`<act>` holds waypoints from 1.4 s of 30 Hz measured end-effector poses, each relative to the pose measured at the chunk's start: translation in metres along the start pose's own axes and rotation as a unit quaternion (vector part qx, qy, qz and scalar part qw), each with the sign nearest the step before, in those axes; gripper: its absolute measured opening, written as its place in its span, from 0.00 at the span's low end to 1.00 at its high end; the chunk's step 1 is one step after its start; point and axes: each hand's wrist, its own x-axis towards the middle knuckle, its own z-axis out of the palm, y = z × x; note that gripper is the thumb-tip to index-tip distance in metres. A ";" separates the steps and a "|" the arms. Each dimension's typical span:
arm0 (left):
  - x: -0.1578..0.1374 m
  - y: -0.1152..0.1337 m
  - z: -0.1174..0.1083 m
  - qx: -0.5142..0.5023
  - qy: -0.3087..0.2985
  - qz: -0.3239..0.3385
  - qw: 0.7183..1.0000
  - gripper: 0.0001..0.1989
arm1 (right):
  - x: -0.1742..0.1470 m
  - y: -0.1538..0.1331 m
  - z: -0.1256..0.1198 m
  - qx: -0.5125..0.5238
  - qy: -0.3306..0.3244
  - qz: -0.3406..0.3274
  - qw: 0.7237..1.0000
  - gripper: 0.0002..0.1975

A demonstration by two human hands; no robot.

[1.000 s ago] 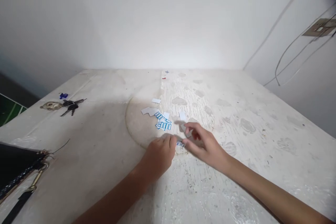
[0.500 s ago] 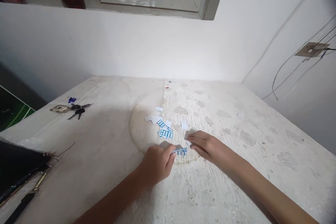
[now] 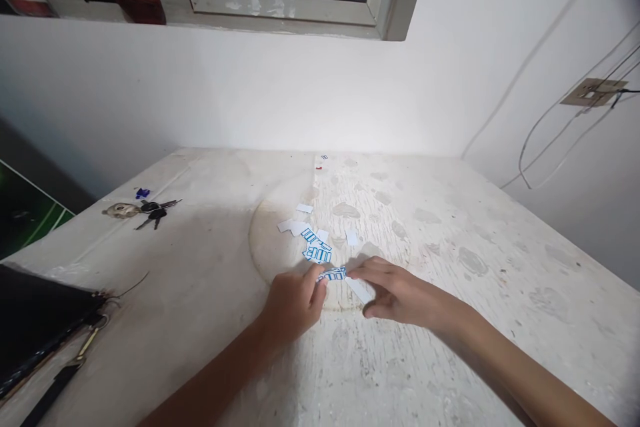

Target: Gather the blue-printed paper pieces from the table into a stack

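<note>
My left hand point(image 3: 295, 300) pinches a small bundle of white paper pieces with blue outlines point(image 3: 334, 273) between thumb and fingers. At the bundle's right end are the fingertips of my right hand point(image 3: 395, 290), its thumb spread away below. A plain white paper piece point(image 3: 359, 290) lies under and between the right fingers and thumb. Just beyond both hands sits a loose pile of blue-outlined paper pieces point(image 3: 317, 252). Blank white pieces point(image 3: 299, 228) lie around that pile, with one single white piece point(image 3: 351, 237) to its right.
A worn white tabletop point(image 3: 440, 333) runs back to the wall. Keys point(image 3: 154, 211) with a fob and a blue scrap point(image 3: 143, 193) lie at left, near a black case point(image 3: 40, 327) with a strap. A tiny red bit point(image 3: 319, 168) is far back. Cables hang from a wall socket point(image 3: 593, 92).
My left hand has lifted the bundle slightly up and left. My right hand has moved its fingertips to the bundle and opened its thumb away, with the white piece showing more fully.
</note>
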 end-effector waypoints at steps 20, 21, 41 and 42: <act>-0.004 0.006 0.008 0.081 -0.033 0.043 0.995 0.11 | 0.002 0.004 -0.011 0.303 0.167 0.138 0.928 0.06; -0.004 0.006 0.008 0.083 -0.042 0.044 0.995 0.11 | 0.003 0.001 -0.004 0.320 0.149 0.149 0.924 0.07; -0.002 0.011 0.005 0.124 -0.096 0.076 0.985 0.10 | 0.014 -0.010 0.041 0.090 0.183 0.108 0.973 0.15; -0.003 0.011 0.004 0.118 -0.099 0.078 0.985 0.10 | 0.014 -0.010 0.040 0.097 0.169 0.089 0.977 0.15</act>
